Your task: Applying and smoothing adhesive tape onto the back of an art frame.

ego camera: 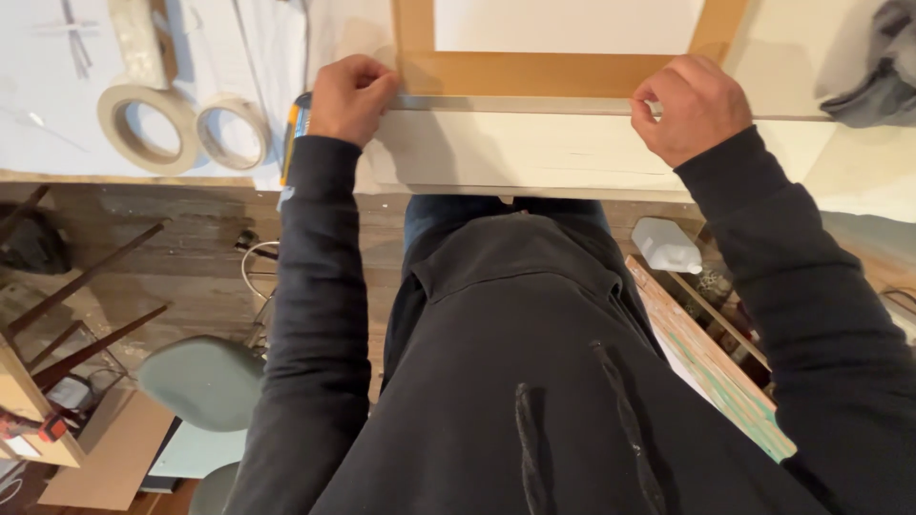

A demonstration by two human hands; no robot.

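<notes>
While bent over the surface (859, 162), holding a long thin strip (520, 103) at both ends. Left hand (350, 95) curled shut, fingers (380, 88) pinching the left end of the strip. Right hand (695, 105) curled shut too, fingers (647, 95) pinching the right end. Strip lying flat and straight along the bottom bar of a brown wooden frame (534, 72), touching it, right at the near edge of the surface. White sheet (568, 24) filling the inside of the frame. Pale board (515, 153) just under the strip, sticking out a little past the edge.

No open boxes or bowls to look into. Two rolls of tape (148, 129) lying flat side by side on the left part of the surface, well apart from the left hand. Small tube with a yellow and blue label (296, 129) tucked just beside the left wrist. Grey cloth (883, 67) bunched up in the far right corner.

Down below, wooden floor (191, 257) with a grey-green round stool (205, 381), dark sticks (86, 315) leaning, a white plastic jug (666, 246), and a painted board (711, 367) standing on its edge at the right. Dark hoodie (525, 381) covering most of the middle.
</notes>
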